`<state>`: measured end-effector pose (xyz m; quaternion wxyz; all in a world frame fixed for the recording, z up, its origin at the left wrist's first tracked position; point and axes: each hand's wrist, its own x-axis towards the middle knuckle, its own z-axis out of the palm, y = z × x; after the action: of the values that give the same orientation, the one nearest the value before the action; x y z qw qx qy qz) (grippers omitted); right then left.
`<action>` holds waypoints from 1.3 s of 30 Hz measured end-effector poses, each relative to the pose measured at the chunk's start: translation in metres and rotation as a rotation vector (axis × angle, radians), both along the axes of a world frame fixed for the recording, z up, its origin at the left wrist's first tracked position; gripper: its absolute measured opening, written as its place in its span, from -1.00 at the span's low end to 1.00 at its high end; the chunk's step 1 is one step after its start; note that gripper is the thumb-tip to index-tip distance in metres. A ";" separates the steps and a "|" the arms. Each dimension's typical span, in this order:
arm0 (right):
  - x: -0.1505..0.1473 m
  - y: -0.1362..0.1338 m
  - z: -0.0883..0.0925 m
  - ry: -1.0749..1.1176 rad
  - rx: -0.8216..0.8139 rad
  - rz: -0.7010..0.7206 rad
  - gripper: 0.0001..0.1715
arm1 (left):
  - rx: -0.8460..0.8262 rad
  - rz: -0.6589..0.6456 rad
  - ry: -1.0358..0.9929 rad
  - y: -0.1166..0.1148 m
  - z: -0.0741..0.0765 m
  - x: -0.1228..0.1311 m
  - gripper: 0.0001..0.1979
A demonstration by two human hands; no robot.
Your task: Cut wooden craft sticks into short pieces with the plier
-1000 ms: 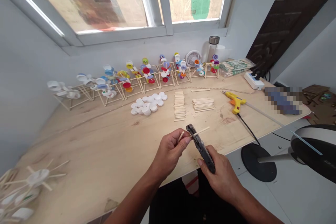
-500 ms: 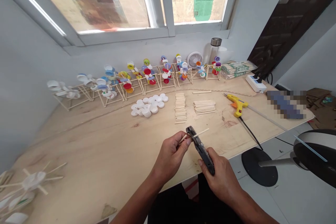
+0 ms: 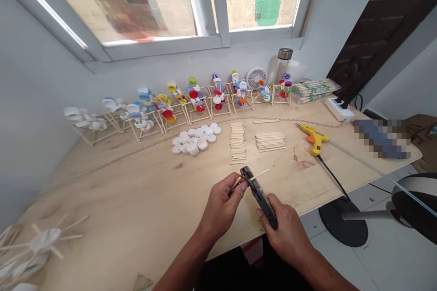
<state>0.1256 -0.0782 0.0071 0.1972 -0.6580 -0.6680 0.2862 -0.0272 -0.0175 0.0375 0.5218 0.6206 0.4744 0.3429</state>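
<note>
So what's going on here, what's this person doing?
A person's left hand pinches a wooden stick in the jaws of a black plier-like cutter held in the right hand. On the wooden table sit stacks of short sticks, a pile of white bottle caps, a yellow glue gun and a row of stick frames carrying colourful caps.

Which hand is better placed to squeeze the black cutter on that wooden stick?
Probably the right hand: it holds the black cutter, while the left hand pinches the wooden stick.

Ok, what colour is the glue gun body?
The glue gun is yellow with an orange trigger; the head view shows it.
</note>
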 end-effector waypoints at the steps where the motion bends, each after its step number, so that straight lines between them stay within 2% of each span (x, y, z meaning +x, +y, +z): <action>1: 0.000 0.000 0.000 -0.007 -0.008 0.004 -0.86 | -0.007 0.004 -0.002 0.000 -0.001 0.000 -0.72; 9: -0.001 0.005 0.001 -0.082 0.052 0.050 -0.85 | -0.035 0.020 0.020 0.003 0.000 -0.004 -0.76; 21: -0.004 0.019 0.001 -0.087 -0.078 0.059 -0.80 | -0.075 -0.017 0.062 0.018 -0.013 -0.006 -0.75; 29: -0.003 0.020 -0.006 -0.107 -0.025 0.049 -0.80 | -0.083 -0.038 0.071 0.027 -0.011 -0.005 -0.75; 39: -0.002 0.014 -0.005 -0.116 0.065 0.049 -0.85 | -0.005 -0.030 0.086 0.019 -0.011 -0.005 -0.75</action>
<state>0.1240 -0.0646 0.0021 0.1723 -0.6503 -0.7030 0.2307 -0.0317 0.0013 0.0270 0.5076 0.6403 0.4880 0.3069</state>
